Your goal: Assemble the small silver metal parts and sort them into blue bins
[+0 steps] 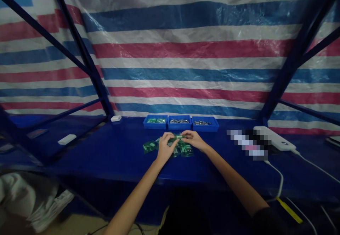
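Packet, green [179,136], small, held up just above the tabletop at the centre of the clock. 12 taken as straight away from the wearer. Pale piece shows inside the wrapping; fine detail too small to read.

Left hand [165,147]: comes in from 7 o'clock, thumb and fingertips pinching the packet's near-left edge. Right hand [194,140]: comes in from 4 o'clock, thumb and forefinger gripping the opposite end. Both wrists bent inward, fingertips near each other.

Heap of similar green packets [186,150] at 6 o'clock, directly under the hands, partly hidden by the left one. Spread trails off to one flat packet [149,146] between 8 and 9.

Blue trays in a row beyond: 10 o'clock tray [155,126] with green packets; 12 o'clock tray [179,126] with short metallic pieces; 2 o'clock tray [205,129] with small shiny parts. Rims side by side.

Table [106,158] dark blue. White box [116,118] between 9 and 10, near the back edge. Toward 3: pixelated patch, then white power bank [273,138] with white cable [313,162]. Striped sheeting [186,50] hangs behind, across 12.
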{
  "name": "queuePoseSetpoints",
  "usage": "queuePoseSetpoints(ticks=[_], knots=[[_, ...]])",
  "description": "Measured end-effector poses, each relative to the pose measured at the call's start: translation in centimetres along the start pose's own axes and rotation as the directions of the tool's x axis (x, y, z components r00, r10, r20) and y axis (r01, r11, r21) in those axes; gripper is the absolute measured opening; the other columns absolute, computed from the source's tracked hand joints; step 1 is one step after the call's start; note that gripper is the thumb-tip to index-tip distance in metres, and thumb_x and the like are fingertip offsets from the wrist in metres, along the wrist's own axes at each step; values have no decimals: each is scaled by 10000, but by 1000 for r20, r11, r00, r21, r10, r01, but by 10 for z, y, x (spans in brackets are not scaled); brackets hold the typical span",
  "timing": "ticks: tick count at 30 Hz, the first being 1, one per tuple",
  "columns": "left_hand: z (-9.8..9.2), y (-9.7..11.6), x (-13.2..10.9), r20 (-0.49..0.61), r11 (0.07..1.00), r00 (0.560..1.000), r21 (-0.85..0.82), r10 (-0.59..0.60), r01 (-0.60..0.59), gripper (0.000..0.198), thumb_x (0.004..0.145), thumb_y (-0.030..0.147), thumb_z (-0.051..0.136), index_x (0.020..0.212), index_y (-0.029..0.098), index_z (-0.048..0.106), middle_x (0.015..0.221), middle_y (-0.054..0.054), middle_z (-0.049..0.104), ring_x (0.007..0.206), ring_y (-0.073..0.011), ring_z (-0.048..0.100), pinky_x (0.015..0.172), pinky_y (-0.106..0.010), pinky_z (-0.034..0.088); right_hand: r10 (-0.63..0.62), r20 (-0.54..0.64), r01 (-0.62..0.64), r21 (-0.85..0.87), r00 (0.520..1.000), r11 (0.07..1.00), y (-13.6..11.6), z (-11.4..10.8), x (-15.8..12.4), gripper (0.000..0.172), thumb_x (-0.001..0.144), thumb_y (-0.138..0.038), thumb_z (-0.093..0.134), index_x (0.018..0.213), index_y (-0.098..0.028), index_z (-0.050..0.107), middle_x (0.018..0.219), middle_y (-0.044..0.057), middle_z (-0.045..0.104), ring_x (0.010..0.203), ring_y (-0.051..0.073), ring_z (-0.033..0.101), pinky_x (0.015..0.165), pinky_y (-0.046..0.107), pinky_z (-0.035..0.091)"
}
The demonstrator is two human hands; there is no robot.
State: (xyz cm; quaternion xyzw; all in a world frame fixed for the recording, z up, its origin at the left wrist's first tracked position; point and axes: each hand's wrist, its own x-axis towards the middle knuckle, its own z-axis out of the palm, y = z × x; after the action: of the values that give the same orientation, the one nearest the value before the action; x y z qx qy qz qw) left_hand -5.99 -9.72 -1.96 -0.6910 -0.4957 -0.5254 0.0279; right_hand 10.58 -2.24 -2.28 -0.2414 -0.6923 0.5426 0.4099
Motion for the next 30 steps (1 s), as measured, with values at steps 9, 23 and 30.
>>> queuePoseSetpoints(ticks=[9, 23, 30], knots=[[-4, 2, -1, 58, 987, 998, 159, 14, -24, 115, 755, 161, 574, 843, 231, 601, 1200, -56, 518, 1125, -236, 472, 900, -387, 361, -213, -74, 196, -188, 974, 962, -3, -3, -1, 90, 668, -288, 661, 659, -200, 679, 1118, 84, 590, 1034, 224, 557, 756, 317, 474], [-13, 0, 5, -184, 991, 976, 30, -119, 127, 154, 825, 342, 518, 888, 214, 575, 886, -33, 644, 888, -179, 586, 814, -319, 429, -60, -127, 50, -81, 990, 995, -2, 2, 2, 321, 671, -356, 667, 940, -182, 645, 981, 75, 656, 852, 189, 613, 798, 348, 473], [-48, -66, 80, -95, 982, 984, 108, -148, 158, 217, 769, 392, 569, 835, 191, 612, 814, -32, 661, 787, -181, 605, 752, -294, 446, -90, -65, 86, -61, 994, 994, -6, -1, 2, 293, 693, -334, 641, 944, -184, 643, 903, 63, 670, 833, 190, 613, 776, 337, 470]])
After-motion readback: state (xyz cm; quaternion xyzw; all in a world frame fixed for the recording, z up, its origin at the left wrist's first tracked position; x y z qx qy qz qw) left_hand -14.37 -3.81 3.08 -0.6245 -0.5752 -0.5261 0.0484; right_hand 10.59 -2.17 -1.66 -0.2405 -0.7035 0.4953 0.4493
